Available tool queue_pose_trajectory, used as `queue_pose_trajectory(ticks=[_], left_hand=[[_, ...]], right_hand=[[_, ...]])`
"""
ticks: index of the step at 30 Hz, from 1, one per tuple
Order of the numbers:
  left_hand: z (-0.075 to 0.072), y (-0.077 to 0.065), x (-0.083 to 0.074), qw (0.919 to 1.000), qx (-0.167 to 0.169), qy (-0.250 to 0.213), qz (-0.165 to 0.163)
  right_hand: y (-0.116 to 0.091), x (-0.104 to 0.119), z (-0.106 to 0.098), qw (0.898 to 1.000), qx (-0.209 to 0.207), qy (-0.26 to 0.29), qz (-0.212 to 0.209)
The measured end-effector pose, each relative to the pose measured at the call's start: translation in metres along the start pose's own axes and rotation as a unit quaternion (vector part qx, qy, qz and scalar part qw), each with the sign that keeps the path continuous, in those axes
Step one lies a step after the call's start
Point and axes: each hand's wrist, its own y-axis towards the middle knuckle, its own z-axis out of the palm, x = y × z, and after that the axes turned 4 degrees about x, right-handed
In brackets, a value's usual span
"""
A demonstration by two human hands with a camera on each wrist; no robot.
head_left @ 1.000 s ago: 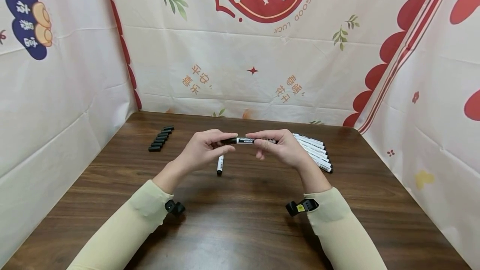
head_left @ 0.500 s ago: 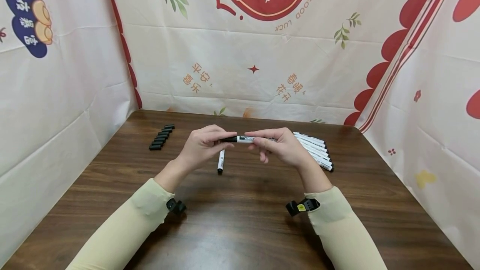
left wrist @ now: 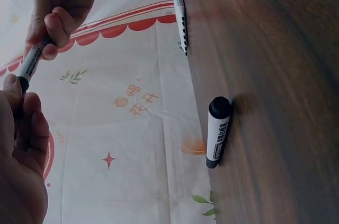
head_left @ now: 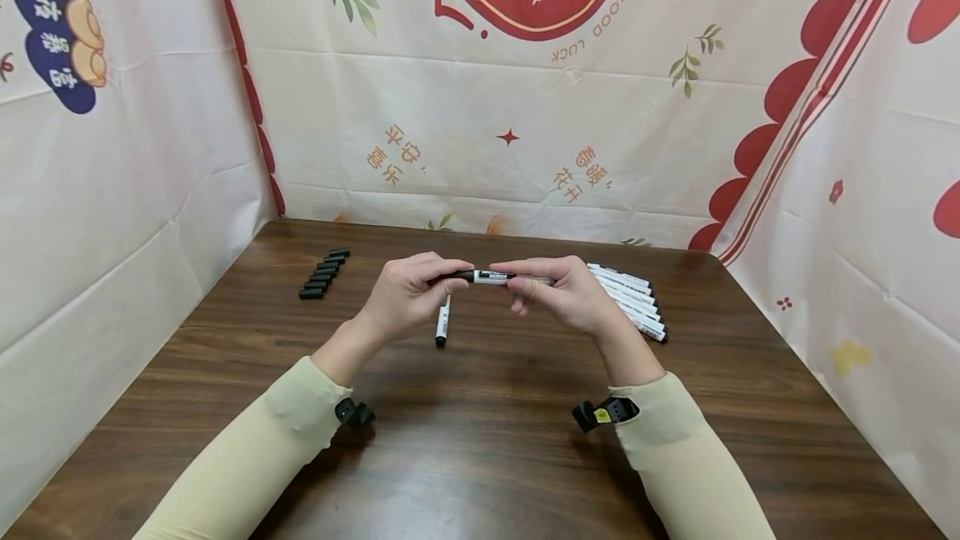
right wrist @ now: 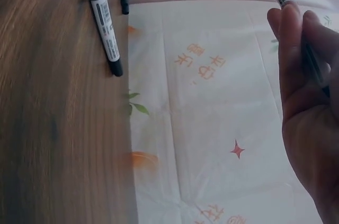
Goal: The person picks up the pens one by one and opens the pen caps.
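Note:
A black-and-white whiteboard marker (head_left: 491, 277) is held level above the middle of the table. My left hand (head_left: 408, 294) pinches its black-capped end between thumb and fingers. At the other end, my right hand (head_left: 562, 292) grips the white barrel, hiding its tip. In the left wrist view, the same marker (left wrist: 33, 61) spans both hands, its black cap at the left fingertips. A second whiteboard marker (head_left: 442, 323) lies on the table below my left hand; both its ends look black in the right wrist view.
Several black marker caps (head_left: 320, 276) lie in a row on the brown wooden table (head_left: 480, 440), at the far left. Several white markers (head_left: 628, 300) lie side by side on the right, beyond my right hand. A printed cloth (head_left: 450, 90) hangs behind the table and along both sides.
The held marker's printed label has turned round its axis. My left thumb has shifted up along the cap, and the right hand's lower fingers have moved slightly. The view has shifted a little.

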Motion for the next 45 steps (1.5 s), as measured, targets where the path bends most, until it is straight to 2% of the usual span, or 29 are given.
queue_pose_trajectory(ticks=[3, 6, 9, 13, 15, 17, 20, 22, 24, 27, 29, 31, 34, 36, 37, 38, 40, 42, 43, 44, 45], left_hand=[[0.000, -0.001, -0.001, 0.9994, 0.002, -0.017, -0.029], [0.001, 0.000, 0.000, 0.9989, 0.004, -0.030, -0.037], [0.003, 0.001, 0.001, 0.9998, 0.004, -0.017, -0.011], [0.004, 0.002, 0.001, 0.9984, 0.006, 0.040, 0.039], [0.003, 0.001, 0.000, 0.9974, 0.007, 0.056, 0.044], [0.003, 0.001, 0.000, 0.9985, 0.007, 0.047, 0.027], [0.002, 0.000, -0.001, 0.9998, 0.002, 0.008, -0.018], [0.002, 0.000, 0.000, 0.9994, 0.000, -0.004, -0.034], [0.002, 0.000, 0.001, 0.9997, -0.001, 0.014, -0.019], [0.001, 0.000, 0.003, 0.9969, 0.003, 0.070, 0.036], [0.002, 0.000, 0.003, 0.9941, 0.005, 0.093, 0.055], [0.002, -0.001, 0.002, 0.9961, 0.009, 0.082, 0.032], [0.002, -0.001, 0.001, 0.9981, 0.006, 0.024, -0.057], [0.001, -0.001, -0.001, 0.9956, -0.001, 0.001, -0.094], [0.001, 0.000, -0.001, 0.9959, -0.001, 0.009, -0.090], [0.000, 0.000, -0.001, 0.9970, 0.003, 0.027, -0.073], [-0.001, 0.001, 0.000, 0.9962, 0.008, 0.086, -0.002], [-0.002, 0.001, 0.004, 0.9871, 0.004, 0.143, 0.071], [-0.002, 0.000, 0.005, 0.9833, -0.002, 0.158, 0.090], [-0.002, 0.001, 0.005, 0.9829, -0.005, 0.159, 0.093], [-0.002, 0.001, 0.004, 0.9855, -0.005, 0.150, 0.080]], right_hand=[[-0.001, 0.000, -0.001, 0.999, -0.004, -0.027, -0.021], [-0.002, 0.001, -0.002, 0.999, -0.007, -0.034, -0.023], [-0.004, 0.002, -0.004, 1.000, 0.000, -0.006, -0.004], [-0.005, 0.003, -0.007, 0.997, 0.020, 0.061, 0.032], [-0.005, 0.002, -0.008, 0.996, 0.025, 0.077, 0.042], [-0.004, 0.000, -0.008, 0.997, 0.024, 0.067, 0.043], [-0.002, 0.000, -0.007, 1.000, 0.017, 0.013, 0.020], [-0.001, -0.001, -0.007, 1.000, 0.010, -0.012, 0.010], [-0.001, -0.002, -0.007, 1.000, 0.010, -0.008, 0.014], [-0.002, -0.004, -0.008, 0.998, 0.019, 0.036, 0.047], [-0.002, -0.006, -0.008, 0.996, 0.026, 0.053, 0.063], [-0.002, -0.007, -0.008, 0.997, 0.026, 0.040, 0.060], [-0.001, -0.007, -0.007, 0.999, 0.018, -0.019, 0.028], [0.000, -0.005, -0.007, 0.999, 0.010, -0.043, 0.012], [0.001, -0.004, -0.007, 0.999, 0.008, -0.042, 0.011], [0.001, -0.003, -0.007, 0.999, 0.009, -0.030, 0.015], [0.001, -0.003, -0.007, 0.999, 0.016, 0.016, 0.037], [0.001, -0.002, -0.008, 0.996, 0.021, 0.061, 0.061], [0.002, -0.003, -0.008, 0.995, 0.021, 0.070, 0.064], [0.002, -0.004, -0.008, 0.996, 0.020, 0.067, 0.062], [0.002, -0.004, -0.007, 0.997, 0.018, 0.056, 0.056]])
